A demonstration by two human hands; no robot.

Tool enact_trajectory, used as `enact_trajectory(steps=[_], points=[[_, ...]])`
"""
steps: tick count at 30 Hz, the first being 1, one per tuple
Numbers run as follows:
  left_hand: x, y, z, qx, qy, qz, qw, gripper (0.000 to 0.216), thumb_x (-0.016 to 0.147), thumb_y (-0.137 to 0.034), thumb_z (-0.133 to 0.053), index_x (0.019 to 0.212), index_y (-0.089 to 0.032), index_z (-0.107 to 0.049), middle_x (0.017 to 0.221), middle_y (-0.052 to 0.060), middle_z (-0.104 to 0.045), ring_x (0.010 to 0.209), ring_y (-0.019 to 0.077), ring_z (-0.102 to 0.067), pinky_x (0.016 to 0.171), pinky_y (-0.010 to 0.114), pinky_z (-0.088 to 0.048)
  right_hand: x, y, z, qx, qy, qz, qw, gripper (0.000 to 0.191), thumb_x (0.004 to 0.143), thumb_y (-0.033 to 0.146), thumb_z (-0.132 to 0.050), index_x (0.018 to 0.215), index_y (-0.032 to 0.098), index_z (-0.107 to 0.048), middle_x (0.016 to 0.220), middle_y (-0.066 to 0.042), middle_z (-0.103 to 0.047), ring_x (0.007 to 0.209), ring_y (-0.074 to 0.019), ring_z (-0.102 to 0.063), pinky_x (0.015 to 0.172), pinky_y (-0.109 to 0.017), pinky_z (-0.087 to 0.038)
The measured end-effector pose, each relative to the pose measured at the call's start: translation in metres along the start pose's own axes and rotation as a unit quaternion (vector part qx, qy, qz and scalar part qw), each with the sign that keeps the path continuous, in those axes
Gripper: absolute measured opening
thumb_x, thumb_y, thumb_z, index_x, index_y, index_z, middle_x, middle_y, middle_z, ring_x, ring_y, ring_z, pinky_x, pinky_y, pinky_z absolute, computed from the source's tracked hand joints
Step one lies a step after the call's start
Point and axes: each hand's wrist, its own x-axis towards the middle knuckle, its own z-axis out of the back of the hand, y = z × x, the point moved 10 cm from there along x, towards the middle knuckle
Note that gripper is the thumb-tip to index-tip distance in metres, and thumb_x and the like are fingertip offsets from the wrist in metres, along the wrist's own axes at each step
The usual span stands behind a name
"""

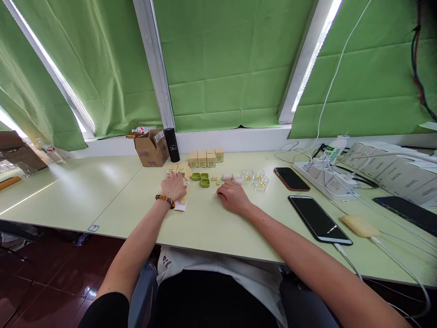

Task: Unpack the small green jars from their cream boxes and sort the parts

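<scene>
My left hand [174,186], with a bead bracelet on the wrist, rests on a stack of flat tan and white cards [182,197] with its fingers curled over them. My right hand [232,196] lies on the pale green table [205,223] with the fingers loosely curled under; whether it holds anything is hidden. Ahead of my hands lie three small green trays [202,178], a few tiny gold pieces [215,179], white blocks [228,176] and clear cups [255,176]. A row of small tan boxes [205,158] stands behind them.
An open cardboard box [150,148] and a black bottle [171,145] stand at the back left. Two phones [291,178] [318,218], a power strip [324,180] with white cables, a yellow pad [360,225] and white cartons [392,171] fill the right side.
</scene>
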Motion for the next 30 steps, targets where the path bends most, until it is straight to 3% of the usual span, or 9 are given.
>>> enact_trajectory(steps=[8,11,15,18,24,30], points=[[0.004,0.005,0.001,0.006,-0.008,0.006,1.000,0.050,0.096,-0.048,-0.061,0.136,-0.019,-0.051,0.139,0.022,-0.055,0.119,0.0348,-0.065,0.091,0.044,-0.055,0.001,-0.001,-0.001,0.005,0.005,-0.003,1.000,0.018,0.093,0.009,-0.059,0.087,0.019,-0.074,0.085,-0.008,-0.076,0.088,-0.0237,-0.058,0.079,-0.036,-0.034],[-0.001,0.001,0.010,0.019,-0.046,-0.001,0.999,0.049,0.098,-0.053,-0.060,0.131,-0.017,-0.054,0.132,0.022,-0.057,0.125,0.0366,-0.059,0.093,0.044,-0.053,0.001,0.000,-0.001,0.002,0.003,0.000,1.000,0.018,0.092,0.009,-0.060,0.086,0.019,-0.074,0.085,-0.007,-0.076,0.088,-0.0237,-0.058,0.079,-0.036,-0.033],[-0.017,-0.031,0.030,0.018,-0.129,-0.083,0.988,0.037,0.100,-0.044,-0.059,0.124,-0.016,-0.058,0.129,0.020,-0.057,0.123,0.0347,-0.056,0.098,0.044,-0.049,0.001,0.000,0.002,-0.012,-0.020,-0.002,1.000,0.017,0.092,0.009,-0.061,0.087,0.019,-0.074,0.085,-0.008,-0.076,0.088,-0.0238,-0.058,0.079,-0.036,-0.033],[-0.033,-0.070,0.031,-0.026,-0.129,-0.188,0.973,0.028,0.102,-0.039,-0.058,0.121,-0.018,-0.059,0.125,0.016,-0.059,0.117,0.0308,-0.058,0.095,0.040,-0.049,0.004,-0.007,0.012,-0.016,-0.060,-0.025,0.998,0.020,0.096,0.011,-0.057,0.090,0.019,-0.074,0.087,-0.009,-0.075,0.090,-0.0244,-0.057,0.080,-0.037,-0.033],[-0.060,-0.127,0.007,-0.047,-0.092,-0.340,0.935,0.015,0.104,-0.028,-0.053,0.108,-0.018,-0.063,0.108,0.012,-0.064,0.101,0.0259,-0.062,0.086,0.038,-0.049,0.036,-0.054,0.034,-0.008,-0.117,-0.103,0.988,0.030,0.098,0.009,-0.048,0.105,0.018,-0.075,0.098,-0.012,-0.078,0.095,-0.0280,-0.056,0.085,-0.040,-0.034],[-0.068,-0.134,0.000,-0.072,-0.097,-0.378,0.918,0.017,0.105,-0.024,-0.049,0.103,-0.017,-0.065,0.102,0.011,-0.067,0.095,0.0247,-0.063,0.085,0.039,-0.049,0.090,-0.121,0.026,-0.071,-0.063,-0.179,0.979,0.033,0.095,0.013,-0.054,0.122,0.015,-0.073,0.115,-0.020,-0.070,0.111,-0.0336,-0.049,0.089,-0.044,-0.034]])
